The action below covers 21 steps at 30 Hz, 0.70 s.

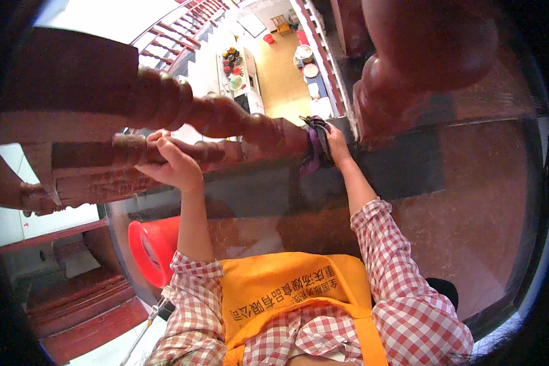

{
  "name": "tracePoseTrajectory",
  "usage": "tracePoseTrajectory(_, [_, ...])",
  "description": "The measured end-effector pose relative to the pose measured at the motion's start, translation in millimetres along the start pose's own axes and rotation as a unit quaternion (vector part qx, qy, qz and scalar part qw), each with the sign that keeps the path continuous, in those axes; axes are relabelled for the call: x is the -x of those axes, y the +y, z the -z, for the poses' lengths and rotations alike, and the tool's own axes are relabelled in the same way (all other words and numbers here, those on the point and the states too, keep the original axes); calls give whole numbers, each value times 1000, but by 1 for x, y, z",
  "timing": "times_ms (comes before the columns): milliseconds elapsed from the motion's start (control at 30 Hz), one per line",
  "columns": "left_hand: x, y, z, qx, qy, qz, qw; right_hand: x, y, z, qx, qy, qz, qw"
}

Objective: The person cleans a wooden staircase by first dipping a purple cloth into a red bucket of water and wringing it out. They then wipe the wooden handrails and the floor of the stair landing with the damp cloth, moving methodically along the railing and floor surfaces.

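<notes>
Turned wooden balusters in dark red [219, 116] run across the view before me. My left hand [176, 164] is wrapped round a thinner baluster [206, 151] at the left, thumb on the near side. Dark purple and black cloth [318, 142] is bunched in my right hand [336, 142], against the base end of the nearest baluster. The fingers of my right hand are partly hidden behind the cloth. I wear an orange apron [293, 283] that bears writing, over a red and white checked shirt.
A red plastic bucket [153, 251] stands on the floor left of my left forearm, near a metal pole [137, 341]. Through the railing, a lower floor [277, 68] shows a counter with dishes, a wooden chair [281, 25] and a small red bucket [268, 39]. A thick post [421, 45] rises at the upper right.
</notes>
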<state>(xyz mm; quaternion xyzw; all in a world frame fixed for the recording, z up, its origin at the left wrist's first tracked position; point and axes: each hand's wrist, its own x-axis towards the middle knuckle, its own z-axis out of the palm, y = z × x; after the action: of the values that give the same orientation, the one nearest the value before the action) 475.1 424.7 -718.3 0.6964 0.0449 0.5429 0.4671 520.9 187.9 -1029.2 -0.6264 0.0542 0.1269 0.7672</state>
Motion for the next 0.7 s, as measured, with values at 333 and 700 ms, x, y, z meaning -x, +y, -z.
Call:
tracePoseTrajectory(333, [4, -10, 8, -7, 8, 14, 1000, 72, 14, -2, 294, 80, 44, 952])
tracePoseTrajectory(700, [3, 7, -1, -80, 16, 118, 990, 146, 9, -12, 470, -74, 81, 876])
